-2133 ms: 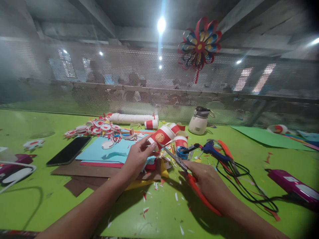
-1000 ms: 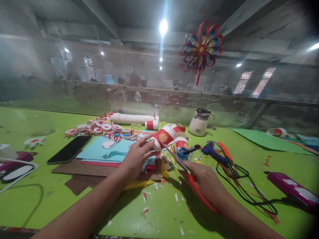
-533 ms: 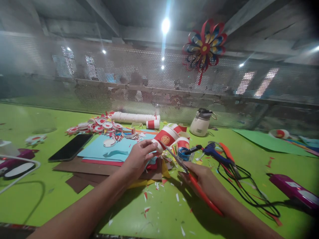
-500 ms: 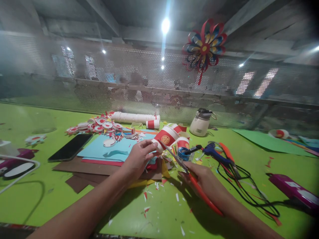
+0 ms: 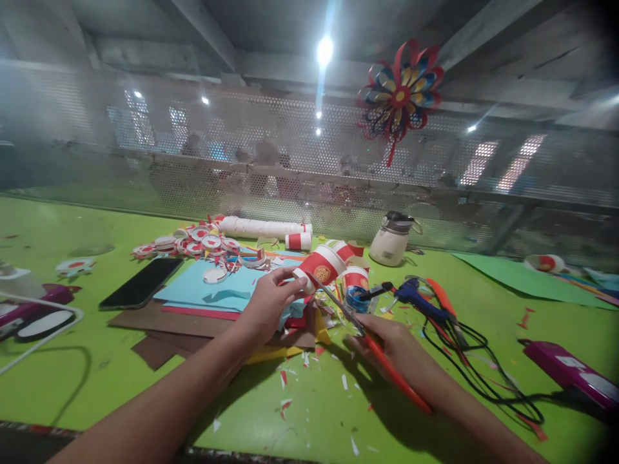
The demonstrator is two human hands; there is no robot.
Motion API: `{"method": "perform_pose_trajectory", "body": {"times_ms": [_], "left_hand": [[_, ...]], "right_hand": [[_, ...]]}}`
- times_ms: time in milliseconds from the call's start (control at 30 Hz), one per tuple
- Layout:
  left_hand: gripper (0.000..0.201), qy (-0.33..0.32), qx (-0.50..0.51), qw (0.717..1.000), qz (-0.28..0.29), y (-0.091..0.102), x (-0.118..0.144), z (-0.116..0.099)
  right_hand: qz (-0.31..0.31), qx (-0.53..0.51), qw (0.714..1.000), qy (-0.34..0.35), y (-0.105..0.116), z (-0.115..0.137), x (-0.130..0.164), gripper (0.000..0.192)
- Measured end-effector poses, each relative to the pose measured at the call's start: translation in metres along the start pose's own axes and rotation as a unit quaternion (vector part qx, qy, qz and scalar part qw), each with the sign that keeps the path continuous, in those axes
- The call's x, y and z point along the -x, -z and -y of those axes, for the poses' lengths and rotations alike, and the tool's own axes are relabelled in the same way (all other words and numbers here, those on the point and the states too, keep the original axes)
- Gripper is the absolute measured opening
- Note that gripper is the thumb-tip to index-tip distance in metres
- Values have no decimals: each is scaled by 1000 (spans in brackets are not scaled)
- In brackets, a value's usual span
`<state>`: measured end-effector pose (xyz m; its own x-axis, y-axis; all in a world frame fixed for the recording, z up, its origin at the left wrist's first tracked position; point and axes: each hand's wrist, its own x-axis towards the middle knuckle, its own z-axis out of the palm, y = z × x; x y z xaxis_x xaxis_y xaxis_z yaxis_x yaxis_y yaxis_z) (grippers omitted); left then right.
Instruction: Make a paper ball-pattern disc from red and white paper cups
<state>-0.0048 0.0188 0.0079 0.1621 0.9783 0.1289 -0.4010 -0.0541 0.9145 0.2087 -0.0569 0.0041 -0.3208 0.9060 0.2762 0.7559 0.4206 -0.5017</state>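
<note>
My left hand (image 5: 271, 299) is closed on a red and white paper cup (image 5: 323, 265), which is tilted on its side with its base toward my fingers. My right hand (image 5: 387, 345) grips a pair of scissors by its orange handles (image 5: 387, 367). The scissor blades (image 5: 338, 301) point up and left, their tips at the cup's side near its base. Part of my right fingers is hidden behind the handles. Just behind, another paper cup (image 5: 355, 277) stands beside a blue roll of tape (image 5: 356, 298).
Coloured paper sheets (image 5: 207, 283) lie stacked on the left, with a phone (image 5: 142, 283) beside them. Cut cup bases (image 5: 193, 241) are heaped behind. A glue gun (image 5: 420, 298) with a looped black cable, a bottle (image 5: 391, 241) and a purple power strip (image 5: 570, 370) occupy the right.
The view has shifted very slightly. Both hands keep their hold, and the scissor tips stay at the cup's side.
</note>
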Motion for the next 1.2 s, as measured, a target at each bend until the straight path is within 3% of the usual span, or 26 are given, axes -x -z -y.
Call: {"method": "perform_pose_trajectory", "body": {"times_ms": [133, 267, 767, 900, 1033, 1200], "left_hand": [[38, -45, -87, 995, 6, 0, 3, 2], [38, -54, -111, 992, 0, -2, 7, 0], [34, -42, -82, 996, 1, -3, 7, -1], [40, -52, -31, 998, 11, 0, 3, 2], [45, -18, 27, 999, 15, 1, 2, 2], [45, -54, -62, 996, 20, 2, 3, 0]], "right_hand": [[-1, -17, 1000, -1, -1, 1, 2, 26], [0, -27, 1000, -6, -1, 4, 2, 26], [-5, -6, 1000, -16, -2, 0, 4, 26], [-8, -11, 1000, -10, -2, -3, 3, 27], [-3, -18, 1000, -10, -4, -9, 0, 28], [23, -41, 999, -27, -1, -4, 0, 27]]}}
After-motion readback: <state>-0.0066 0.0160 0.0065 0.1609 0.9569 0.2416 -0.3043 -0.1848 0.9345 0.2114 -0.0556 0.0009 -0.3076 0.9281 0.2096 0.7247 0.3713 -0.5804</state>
